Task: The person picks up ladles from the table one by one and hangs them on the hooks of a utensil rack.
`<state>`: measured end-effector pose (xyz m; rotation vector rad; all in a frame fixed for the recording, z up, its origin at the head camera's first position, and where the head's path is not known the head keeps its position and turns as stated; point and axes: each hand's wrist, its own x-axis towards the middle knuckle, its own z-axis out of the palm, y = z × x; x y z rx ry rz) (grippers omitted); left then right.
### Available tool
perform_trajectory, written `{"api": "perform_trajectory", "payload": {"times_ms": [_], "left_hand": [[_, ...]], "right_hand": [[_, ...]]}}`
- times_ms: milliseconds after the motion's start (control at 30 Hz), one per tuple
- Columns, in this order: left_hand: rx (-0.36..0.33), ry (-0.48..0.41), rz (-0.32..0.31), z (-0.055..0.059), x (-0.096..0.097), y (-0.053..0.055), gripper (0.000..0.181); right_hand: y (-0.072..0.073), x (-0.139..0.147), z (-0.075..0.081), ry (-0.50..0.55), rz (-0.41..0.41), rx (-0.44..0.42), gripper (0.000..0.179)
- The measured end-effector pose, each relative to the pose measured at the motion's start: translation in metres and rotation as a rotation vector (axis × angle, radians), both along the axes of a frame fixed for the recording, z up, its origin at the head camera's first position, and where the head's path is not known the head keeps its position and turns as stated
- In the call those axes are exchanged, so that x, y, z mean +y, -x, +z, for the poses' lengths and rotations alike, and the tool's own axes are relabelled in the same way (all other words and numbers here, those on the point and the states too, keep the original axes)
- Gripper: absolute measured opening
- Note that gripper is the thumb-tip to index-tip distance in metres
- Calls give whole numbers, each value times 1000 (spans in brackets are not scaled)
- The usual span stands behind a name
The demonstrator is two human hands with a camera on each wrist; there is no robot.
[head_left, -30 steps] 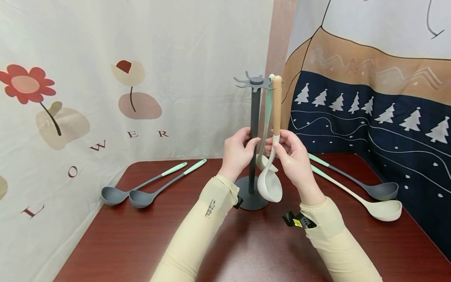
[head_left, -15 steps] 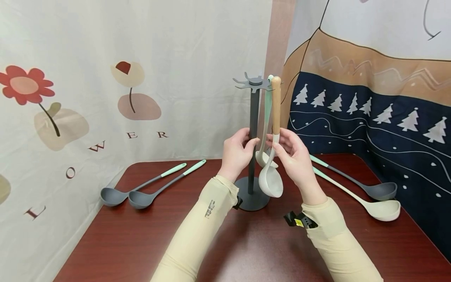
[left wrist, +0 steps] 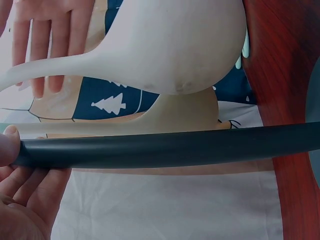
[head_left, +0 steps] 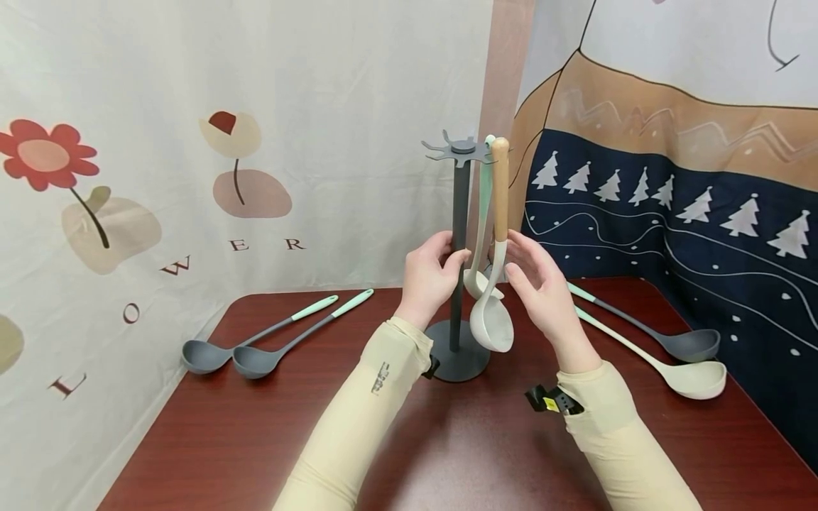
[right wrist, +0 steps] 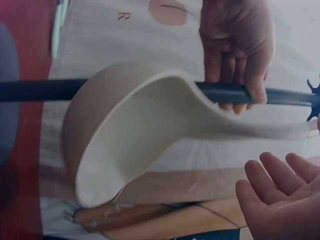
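My left hand (head_left: 428, 280) grips the dark grey pole of the utensil stand (head_left: 461, 202), thumb in front and fingers behind. A white ladle with a wooden handle (head_left: 501, 191) hangs upright from the stand's right side, bowl down. Just right of its neck is my right hand (head_left: 543, 294), fingers extended and apart from the thumb. Behind it hangs a cream ladle with a mint handle (head_left: 486, 191). In the right wrist view the white ladle's bowl (right wrist: 135, 135) lies in front of the pole, with the right hand's fingers (right wrist: 280, 175) spread below the neck.
Two grey ladles with mint handles (head_left: 258, 360) lie at the table's left. On the right lie another grey ladle (head_left: 693, 345) and a cream ladle (head_left: 696, 381). The stand's round base (head_left: 456, 365) rests on the brown table (head_left: 307, 440), with printed curtains behind.
My right hand has let go of the wooden-handled ladle's neck and moved slightly right, fingers opening. The ladle stays hanging, its bowl a little higher. My left hand keeps its grip on the pole.
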<state>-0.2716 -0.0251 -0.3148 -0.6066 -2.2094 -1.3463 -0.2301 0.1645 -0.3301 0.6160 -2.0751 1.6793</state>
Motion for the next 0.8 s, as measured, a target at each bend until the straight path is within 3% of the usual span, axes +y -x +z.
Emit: {"api": "perform_trajectory", "payload": {"times_ms": [433,800], "left_hand": [[-2,-2,2,0,0,0,12],[5,1,2,0,0,0,11]], "right_hand": [[-2,23,-21,-129,13,-7,58],[-8,43,-41,-254,-80,-77,63]]}}
